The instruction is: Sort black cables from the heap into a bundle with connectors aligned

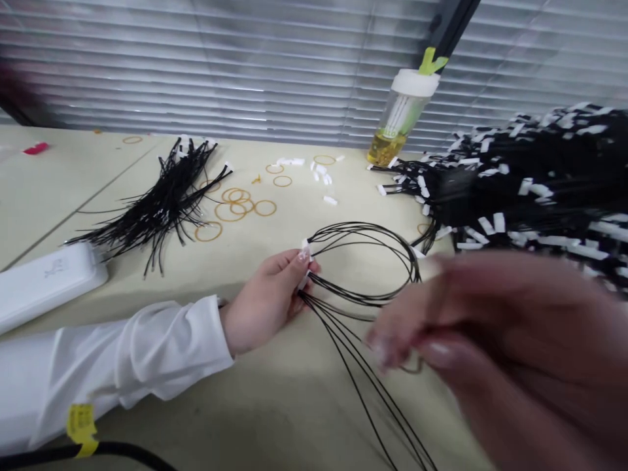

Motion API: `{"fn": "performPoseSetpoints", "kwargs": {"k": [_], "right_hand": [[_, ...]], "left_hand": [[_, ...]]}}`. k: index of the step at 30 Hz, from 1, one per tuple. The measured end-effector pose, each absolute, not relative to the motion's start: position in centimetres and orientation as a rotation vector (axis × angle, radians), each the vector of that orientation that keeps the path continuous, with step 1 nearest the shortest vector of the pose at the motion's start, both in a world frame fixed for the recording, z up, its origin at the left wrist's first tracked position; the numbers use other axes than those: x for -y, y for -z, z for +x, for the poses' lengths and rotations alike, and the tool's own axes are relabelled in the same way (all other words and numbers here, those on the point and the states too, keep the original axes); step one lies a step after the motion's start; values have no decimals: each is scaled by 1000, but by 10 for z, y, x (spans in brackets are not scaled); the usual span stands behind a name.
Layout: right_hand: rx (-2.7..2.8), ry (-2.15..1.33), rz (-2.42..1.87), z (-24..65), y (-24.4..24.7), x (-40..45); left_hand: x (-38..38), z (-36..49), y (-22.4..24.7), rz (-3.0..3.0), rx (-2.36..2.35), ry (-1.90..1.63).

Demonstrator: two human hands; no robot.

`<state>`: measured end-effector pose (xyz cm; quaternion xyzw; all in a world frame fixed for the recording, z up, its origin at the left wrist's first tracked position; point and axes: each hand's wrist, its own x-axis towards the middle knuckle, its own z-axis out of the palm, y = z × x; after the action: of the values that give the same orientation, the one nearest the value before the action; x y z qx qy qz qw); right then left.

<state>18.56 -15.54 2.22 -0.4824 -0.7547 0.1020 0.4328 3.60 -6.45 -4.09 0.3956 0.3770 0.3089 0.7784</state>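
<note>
Wires, partly cut off, sit pinched in the left hand; whether the blurred right hand grips anything is unclear

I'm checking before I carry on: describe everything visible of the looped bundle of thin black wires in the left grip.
The looped bundle of thin black wires looks plastic-coated. The left grip pinches it at small white connectors. From there, some strands curve rightward into an open loop, while others fan toward the bottom right, out of frame. Beneath is the beige tabletop; whether they touch is unclear. The blurred right grip covers strands at the loop's lower right; contact cannot be told.
</note>
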Motion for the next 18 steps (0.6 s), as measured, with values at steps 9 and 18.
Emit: {"fn": "performPoseSetpoints", "kwargs": {"k": [9, 18], "right_hand": [[1945, -123, -1461, 208, 2, 118], [1968, -170, -1460, 205, 4, 116]], "left_hand": [[67, 28, 53, 1115, -838, -663], [67, 27, 51, 1204, -819, -618]]}}
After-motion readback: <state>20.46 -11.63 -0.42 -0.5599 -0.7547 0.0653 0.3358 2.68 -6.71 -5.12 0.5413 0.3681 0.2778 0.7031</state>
